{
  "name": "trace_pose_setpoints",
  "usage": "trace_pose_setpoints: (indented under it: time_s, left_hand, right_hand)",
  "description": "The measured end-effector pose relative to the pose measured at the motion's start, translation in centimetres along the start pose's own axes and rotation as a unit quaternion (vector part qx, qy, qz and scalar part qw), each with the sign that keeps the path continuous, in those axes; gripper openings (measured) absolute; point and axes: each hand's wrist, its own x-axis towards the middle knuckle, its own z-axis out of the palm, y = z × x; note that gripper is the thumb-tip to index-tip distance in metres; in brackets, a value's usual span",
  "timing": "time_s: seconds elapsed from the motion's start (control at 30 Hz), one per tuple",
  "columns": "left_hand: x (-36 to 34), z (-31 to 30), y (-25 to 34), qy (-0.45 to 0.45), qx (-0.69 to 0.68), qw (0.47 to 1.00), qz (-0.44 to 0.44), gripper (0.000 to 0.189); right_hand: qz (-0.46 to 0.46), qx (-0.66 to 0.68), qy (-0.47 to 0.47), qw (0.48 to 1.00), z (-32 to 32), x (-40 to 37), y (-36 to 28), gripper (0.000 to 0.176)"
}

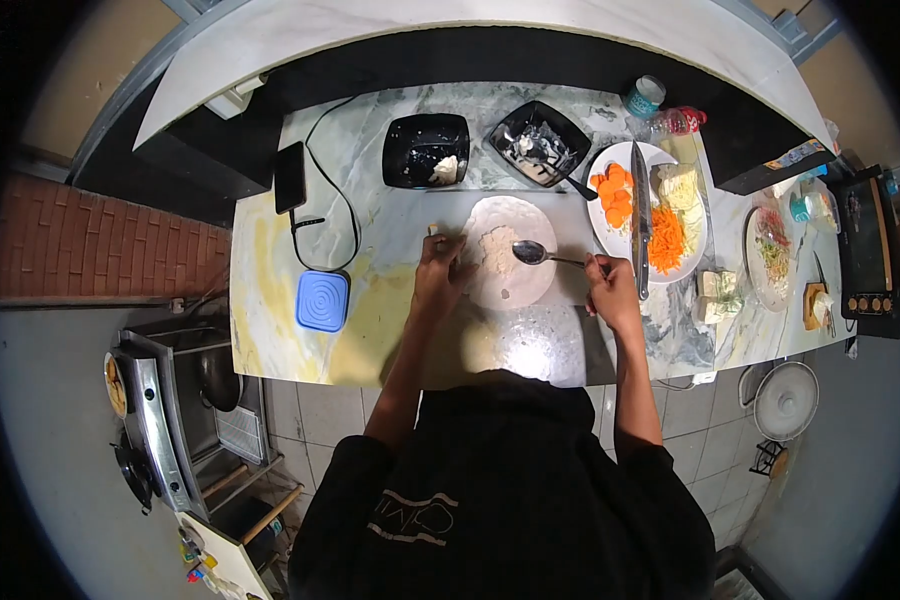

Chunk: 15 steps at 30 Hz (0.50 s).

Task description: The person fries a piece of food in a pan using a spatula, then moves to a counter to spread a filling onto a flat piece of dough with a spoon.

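Observation:
My right hand [611, 290] grips the handle of a metal spoon [536, 253], whose bowl hovers over a round white wrapper or plate [510, 251] with a pale mound of filling [495, 250] at its middle. My left hand [439, 270] rests on the left edge of that white round, fingers curled against it. Both hands are over the marble counter [380, 220].
Two black square bowls [426, 150] [539, 141] stand behind the round. A white plate with carrot slices, shreds and a knife [642, 220] lies at right. A phone [290, 176], its cable and a blue square lid [322, 300] lie left. A stove [865, 250] stands far right.

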Motion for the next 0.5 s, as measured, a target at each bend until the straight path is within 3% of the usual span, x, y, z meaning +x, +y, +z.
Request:
trace_pose_setpoints:
  time_s: [0.07, 0.13, 0.27, 0.37, 0.5]
  left_hand:
    - [0.0, 0.1, -0.3, 0.006, -0.001, 1.000, 0.009, 0.047]
    - [0.0, 0.2, -0.4, 0.004, 0.017, 1.000, 0.018, 0.046]
    - [-0.1, 0.3, -0.6, 0.007, 0.013, 1.000, 0.017, 0.047]
    - [0.0, 0.0, -0.2, -0.002, 0.007, 1.000, 0.006, 0.047]
    - [0.0, -0.1, 0.0, 0.002, -0.001, 1.000, 0.005, 0.048]
  right_hand:
    - [0.000, 0.022, -0.020, 1.000, -0.1, 0.4, 0.8, 0.035]
    - [0.021, 0.091, 0.048, 0.995, 0.6, 0.5, 0.6, 0.034]
    - [0.028, 0.128, 0.042, 0.990, 2.9, 1.6, -0.5, 0.034]
    - [0.005, 0.074, -0.025, 0.997, 3.7, 2.0, -1.3, 0.032]
    - [-0.028, -0.002, -0.013, 1.000, 2.8, 1.9, -0.3, 0.035]
